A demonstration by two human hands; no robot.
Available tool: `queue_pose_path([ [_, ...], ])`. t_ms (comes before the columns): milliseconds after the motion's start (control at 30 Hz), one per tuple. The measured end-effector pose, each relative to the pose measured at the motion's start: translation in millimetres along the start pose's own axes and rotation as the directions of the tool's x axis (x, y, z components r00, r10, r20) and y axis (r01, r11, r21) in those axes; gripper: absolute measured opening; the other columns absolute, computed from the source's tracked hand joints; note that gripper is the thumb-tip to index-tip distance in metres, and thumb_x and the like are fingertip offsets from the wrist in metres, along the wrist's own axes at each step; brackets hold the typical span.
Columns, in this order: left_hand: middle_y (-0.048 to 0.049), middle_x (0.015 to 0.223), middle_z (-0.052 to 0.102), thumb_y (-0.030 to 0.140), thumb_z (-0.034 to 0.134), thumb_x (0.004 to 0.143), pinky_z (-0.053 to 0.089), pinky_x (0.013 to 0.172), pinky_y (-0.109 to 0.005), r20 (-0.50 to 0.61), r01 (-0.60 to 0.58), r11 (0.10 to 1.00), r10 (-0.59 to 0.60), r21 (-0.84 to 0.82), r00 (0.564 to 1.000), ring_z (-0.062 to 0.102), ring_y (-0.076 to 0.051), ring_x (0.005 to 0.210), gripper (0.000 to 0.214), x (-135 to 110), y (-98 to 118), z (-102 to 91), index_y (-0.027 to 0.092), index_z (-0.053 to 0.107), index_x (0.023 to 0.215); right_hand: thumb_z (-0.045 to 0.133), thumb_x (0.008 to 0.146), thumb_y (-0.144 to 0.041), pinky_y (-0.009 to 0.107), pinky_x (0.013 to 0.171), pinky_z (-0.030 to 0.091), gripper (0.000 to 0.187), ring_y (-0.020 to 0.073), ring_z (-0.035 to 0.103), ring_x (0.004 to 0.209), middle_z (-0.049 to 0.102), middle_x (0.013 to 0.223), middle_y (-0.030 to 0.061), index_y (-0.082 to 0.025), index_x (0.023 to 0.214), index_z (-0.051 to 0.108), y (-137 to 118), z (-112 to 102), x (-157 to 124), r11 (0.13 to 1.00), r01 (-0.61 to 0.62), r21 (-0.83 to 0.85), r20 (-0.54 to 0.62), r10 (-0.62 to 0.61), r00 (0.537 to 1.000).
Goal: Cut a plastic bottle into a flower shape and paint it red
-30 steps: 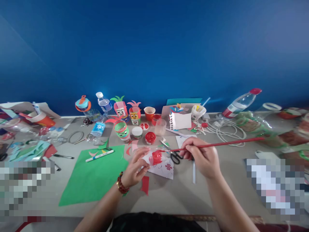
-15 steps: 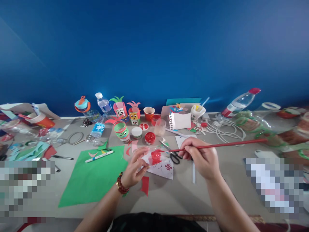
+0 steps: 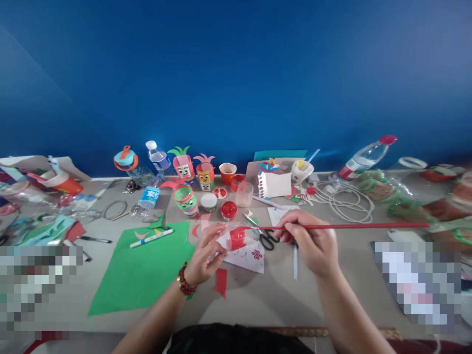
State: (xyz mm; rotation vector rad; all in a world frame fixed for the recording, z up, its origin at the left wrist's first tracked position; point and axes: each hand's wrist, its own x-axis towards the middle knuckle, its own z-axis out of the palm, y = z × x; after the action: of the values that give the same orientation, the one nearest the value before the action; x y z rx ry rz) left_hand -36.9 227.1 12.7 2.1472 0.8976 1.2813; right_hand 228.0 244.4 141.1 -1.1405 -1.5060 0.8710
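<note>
Between the thumb and fingers of my left hand (image 3: pixel 206 253) is a clear plastic piece (image 3: pixel 238 238), partly coated in red paint; it looks like a cut part of a bottle. A long red-handled paintbrush (image 3: pixel 354 226) is pinched in my right hand (image 3: pixel 309 241), its tip touching the painted side near the top. Beneath the plastic lies a white paper with drawn marks (image 3: pixel 248 259). Black-handled scissors (image 3: pixel 267 240) rest beside my right fingers. Just beyond is an open jar of red paint (image 3: pixel 229 210), with a white lid (image 3: pixel 209 201) to its left.
Green paper (image 3: pixel 140 275) with a marker (image 3: pixel 151 238) on it lies to the left. Decorated cups (image 3: pixel 185 200) and a labelled bottle (image 3: pixel 148 199) stand behind. A coiled white cable (image 3: pixel 350 201) and a leaning red-capped bottle (image 3: pixel 367 157) are at the right, before the blue wall.
The paintbrush has swung from a slight upward slant to nearly level, its far end dropping and reaching further right. My left hand and the plastic piece have stayed almost still.
</note>
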Motion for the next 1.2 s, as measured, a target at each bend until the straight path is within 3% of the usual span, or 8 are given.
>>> queue_pose_path([
  [400,-0.0156,0.146,0.044,0.009,0.054,0.092,0.051,0.106,-0.053,-0.023,0.019,1.0,-0.019,-0.012,1.0,0.045,-0.029,0.138,0.011,1.2,0.6,-0.3,0.02,0.054,0.092,0.051,0.083,-0.014,0.021,0.045,0.049,0.019,0.0121,0.061,0.049,0.07,0.062,0.0026,-0.019,0.072,0.066,5.1,-0.2,-3.3,0.999,0.037,-0.024,0.031,-0.036,0.999],
  [900,-0.0158,0.146,0.044,0.011,0.054,0.093,0.049,0.108,-0.055,-0.038,0.036,0.997,-0.038,-0.065,0.999,0.044,-0.03,0.139,0.008,-1.4,-2.8,1.4,0.019,0.056,0.093,0.051,0.083,-0.015,0.022,0.046,0.05,0.02,0.0128,0.062,0.05,0.07,0.063,0.0029,-0.019,0.072,0.067,1.3,3.6,-6.7,0.999,0.031,-0.017,-0.027,-0.031,0.999],
  [1200,-0.0157,0.146,0.045,0.012,0.055,0.093,0.05,0.107,-0.054,-0.037,0.041,0.998,-0.043,-0.051,0.998,0.044,-0.03,0.14,0.007,-2.4,-3.9,1.3,0.02,0.055,0.092,0.052,0.082,-0.016,0.022,0.045,0.05,0.02,0.0132,0.062,0.049,0.071,0.062,0.0034,-0.019,0.071,0.068,1.1,3.6,-7.1,0.999,0.034,-0.017,0.021,-0.033,0.999],
])
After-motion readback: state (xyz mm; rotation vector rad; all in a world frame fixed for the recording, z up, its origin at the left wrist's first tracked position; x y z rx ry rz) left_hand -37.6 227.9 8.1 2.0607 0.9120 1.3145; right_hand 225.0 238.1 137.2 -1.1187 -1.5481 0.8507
